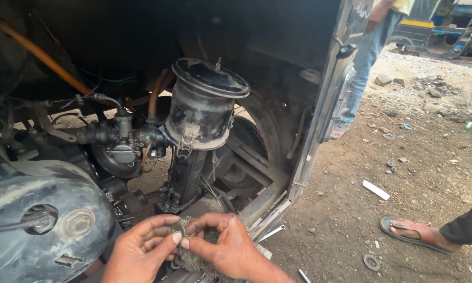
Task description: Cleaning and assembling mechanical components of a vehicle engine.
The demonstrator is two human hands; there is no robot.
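Grimy matt metal canister [205, 107], frayed dirty rag [194, 258], rough dusty ground [403, 183], dull metal ring [179, 229]

a grimy black canister [204, 107] stands beside a carburettor [122, 141]. a sandalled foot [415, 234] rests on dirt near a washer [371, 261].

Left hand [141, 251], right hand [223, 249] together low; fingertips pinched, thumbs touching.

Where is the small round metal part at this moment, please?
In the head view, the small round metal part is at the bottom centre, pinched between the left hand and right hand, over a dirty rag, below the black canister.
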